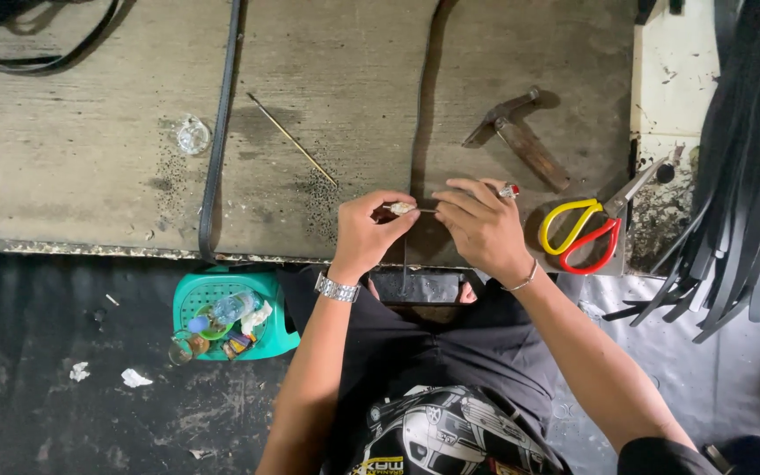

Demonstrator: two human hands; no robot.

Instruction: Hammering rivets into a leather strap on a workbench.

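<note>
Head view shows the left hand (367, 230) pinching a small pale piece (402, 208) while the right hand (483, 224) steadies a thin pin (427, 210) into it, both sets of fingers closed tight for control. Scissors (584, 230) lie just right of the fingers on the tabletop (90, 158), within easy reach.

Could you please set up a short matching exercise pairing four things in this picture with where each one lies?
Things:
1. scissors
2. green basket
3. hammer
4. black strips

Places:
A. below the bench edge, left of the person
B. far right, hanging in a bundle
C. on the bench, right of the right hand
D. on the bench, above the hands

Pairs: 1-C, 2-A, 3-D, 4-B
</note>
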